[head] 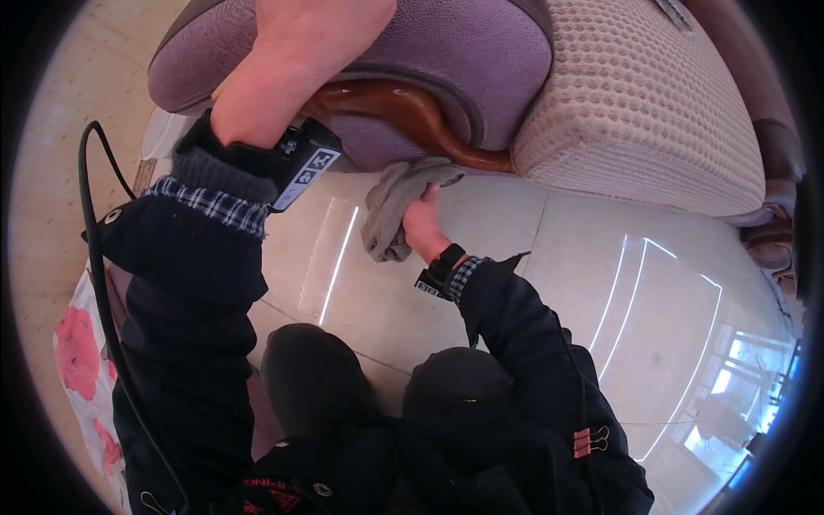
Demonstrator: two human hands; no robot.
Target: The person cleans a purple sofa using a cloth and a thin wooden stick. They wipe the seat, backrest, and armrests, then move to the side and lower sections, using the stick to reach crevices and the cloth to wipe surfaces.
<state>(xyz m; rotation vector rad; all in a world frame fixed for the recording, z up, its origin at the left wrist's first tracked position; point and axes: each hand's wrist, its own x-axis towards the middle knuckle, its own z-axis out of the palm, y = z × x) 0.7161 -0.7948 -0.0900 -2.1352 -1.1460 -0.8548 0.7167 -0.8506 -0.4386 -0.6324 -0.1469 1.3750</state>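
Note:
In my right hand [426,222] a crumpled grey-brown cloth [388,209] is gripped, just in front of a purple leather sofa arm [489,58]. The cloth's upper edge lies by the lower part of a curved, glossy brown wooden trim [412,116] on the sofa. My left hand [322,32] reaches over the purple sofa arm at the top of the view. Its fingers are cut off by the upper edge, so what it touches or holds is hidden. Both wrists wear black straps with small marked devices.
A beige textured seat cushion [644,109] lies right of the sofa arm. Glossy light floor tiles [579,257] reflect windows and lines of light. A black cable [96,244] loops beside my left sleeve. White fabric with red flowers [77,347] is at the lower left, near a translucent container [164,132].

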